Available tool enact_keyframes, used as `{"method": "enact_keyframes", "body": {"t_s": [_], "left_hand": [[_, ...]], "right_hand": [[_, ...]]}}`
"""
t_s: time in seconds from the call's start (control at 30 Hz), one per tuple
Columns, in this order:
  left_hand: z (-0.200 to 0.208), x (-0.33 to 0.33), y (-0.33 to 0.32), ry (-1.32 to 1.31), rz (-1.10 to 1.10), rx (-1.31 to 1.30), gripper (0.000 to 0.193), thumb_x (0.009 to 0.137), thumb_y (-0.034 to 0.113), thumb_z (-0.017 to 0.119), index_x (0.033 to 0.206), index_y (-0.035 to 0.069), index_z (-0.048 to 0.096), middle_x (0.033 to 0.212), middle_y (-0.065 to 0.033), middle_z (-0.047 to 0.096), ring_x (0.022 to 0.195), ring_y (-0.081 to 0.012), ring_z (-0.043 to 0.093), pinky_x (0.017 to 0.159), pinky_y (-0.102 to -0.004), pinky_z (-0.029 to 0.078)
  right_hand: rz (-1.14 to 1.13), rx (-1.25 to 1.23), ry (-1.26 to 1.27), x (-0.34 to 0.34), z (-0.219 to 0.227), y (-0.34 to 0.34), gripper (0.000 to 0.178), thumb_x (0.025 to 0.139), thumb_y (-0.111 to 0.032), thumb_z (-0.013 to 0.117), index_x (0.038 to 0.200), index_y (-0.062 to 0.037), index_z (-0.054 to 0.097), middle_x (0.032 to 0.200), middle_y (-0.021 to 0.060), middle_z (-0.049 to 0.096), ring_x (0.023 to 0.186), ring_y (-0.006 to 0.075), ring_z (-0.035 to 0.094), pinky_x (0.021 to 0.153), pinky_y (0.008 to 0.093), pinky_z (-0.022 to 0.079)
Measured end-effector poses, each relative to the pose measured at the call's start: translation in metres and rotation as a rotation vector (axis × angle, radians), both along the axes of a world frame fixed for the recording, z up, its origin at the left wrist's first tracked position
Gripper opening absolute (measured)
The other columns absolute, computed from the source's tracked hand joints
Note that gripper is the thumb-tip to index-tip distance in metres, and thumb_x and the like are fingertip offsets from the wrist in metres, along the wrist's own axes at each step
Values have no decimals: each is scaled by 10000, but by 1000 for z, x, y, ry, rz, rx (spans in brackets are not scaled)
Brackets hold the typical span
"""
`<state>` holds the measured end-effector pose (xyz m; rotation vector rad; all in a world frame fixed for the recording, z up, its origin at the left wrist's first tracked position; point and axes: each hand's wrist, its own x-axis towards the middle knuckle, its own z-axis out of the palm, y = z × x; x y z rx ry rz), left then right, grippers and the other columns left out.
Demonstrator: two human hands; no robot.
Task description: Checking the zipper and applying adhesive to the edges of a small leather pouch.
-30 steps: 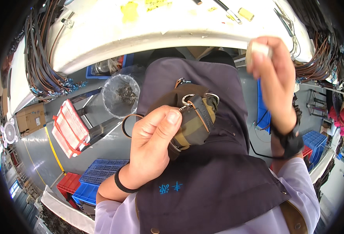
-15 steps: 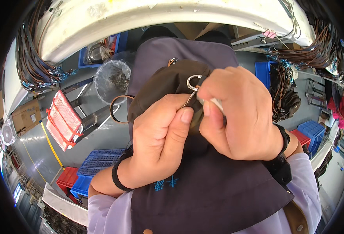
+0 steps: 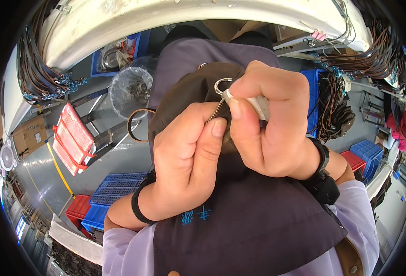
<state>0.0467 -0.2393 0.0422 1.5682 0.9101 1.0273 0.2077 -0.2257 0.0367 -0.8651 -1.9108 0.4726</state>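
Note:
A dark brown fabric bag (image 3: pixel 180 103) lies on my lap, over the dark apron (image 3: pixel 249 221). My left hand (image 3: pixel 184 156) is closed, thumb and forefinger pinching the bag's edge along a row of metal zipper teeth (image 3: pixel 217 112). Close by, my right hand (image 3: pixel 276 124) pinches a pale, whitish strip (image 3: pixel 259 106) at the upper end of the teeth; its exact kind is unclear. Just above the fingertips sits a silver metal ring (image 3: pixel 219 84). A brown strap loop (image 3: pixel 132 126) sticks out at the bag's left. My palms hide part of the bag.
A white curved bench (image 3: pixel 203 17) stands ahead, with bundles of dark straps (image 3: pixel 44 76) hanging at its left. A clear-lined bin (image 3: pixel 130 89) and a red-and-white bundle (image 3: pixel 74 140) are on the left. Blue crates (image 3: pixel 118 189) lie low on the left; dark pieces (image 3: pixel 334 110) hang at right.
My right hand has tilted and moved slightly up and left, showing more of the pale strip. My left hand still pinches the zipper edge, and the bag has shifted slightly.

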Motion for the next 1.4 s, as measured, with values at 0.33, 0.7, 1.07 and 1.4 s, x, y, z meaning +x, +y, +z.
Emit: {"method": "enact_keyframes", "body": {"t_s": [0.33, 0.7, 1.07, 1.4], "left_hand": [[-1, -3, -9, -220, -104, -426, 234, 983, 140, 426, 1069, -41, 546, 909, -30, 588, 810, -67, 538, 765, -212, 431], [-5, 4, -6, -9, -226, -101, 140, 943, 57, 480, 990, -28, 581, 786, -77, 587, 673, -141, 539, 637, -259, 437], [-3, -3, -6, -182, -224, -377, 255, 987, 175, 417, 1048, -39, 540, 939, -56, 603, 838, -70, 532, 769, -225, 424], [-6, -5, -3, -142, -257, -320, 178, 960, 107, 468, 977, -27, 584, 738, -31, 535, 634, -93, 470, 597, -224, 394]], "right_hand": [[-121, -349, 396, 3, 13, -12, 214, 895, -19, 452, 1093, 7, 375, 904, 100, 478, 689, 102, 416, 622, 248, 366], [-10, -121, -70, 1, 7, 1, 295, 799, 65, 525, 1078, 25, 434, 963, 168, 486, 687, 216, 491, 611, 295, 394], [-27, -281, 228, 19, 11, -17, 301, 819, -23, 525, 1091, -12, 397, 802, 92, 498, 606, 127, 399, 574, 266, 340], [209, -140, -244, 42, 29, -19, 254, 739, 25, 640, 959, 10, 514, 686, 115, 552, 524, 224, 404, 506, 338, 300]]}}
